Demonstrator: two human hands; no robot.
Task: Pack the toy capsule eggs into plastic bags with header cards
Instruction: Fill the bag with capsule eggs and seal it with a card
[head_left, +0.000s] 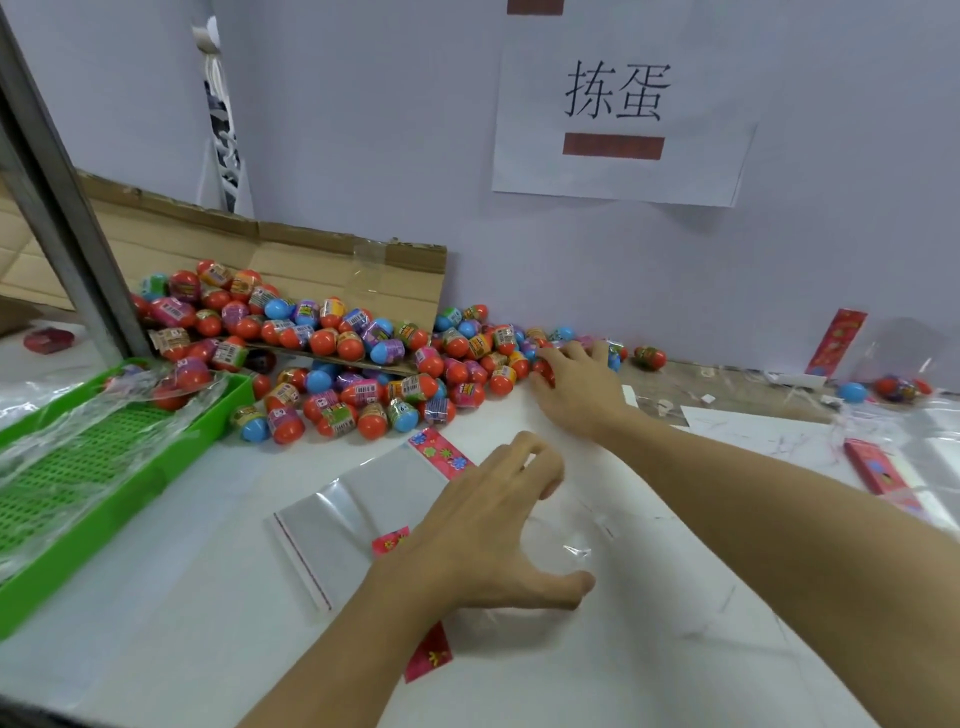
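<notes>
I see the white desk (182, 597) with a green tray (104, 499) at left and a flattened carton (322, 270) at the back. The eggs (363, 374) lie heaped between them. A clear bag (358, 514) with a pink card (441, 449) lies flat under my left hand (483, 535), fingers spread and relaxed. My right hand (576, 389) reaches the heap's edge, fingers curled on a red egg (543, 370).

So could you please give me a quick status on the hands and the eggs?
Right hand gripping an orange capsule egg at the pile's edge. Left hand open over clear plastic bags. Nothing in the way.
</notes>
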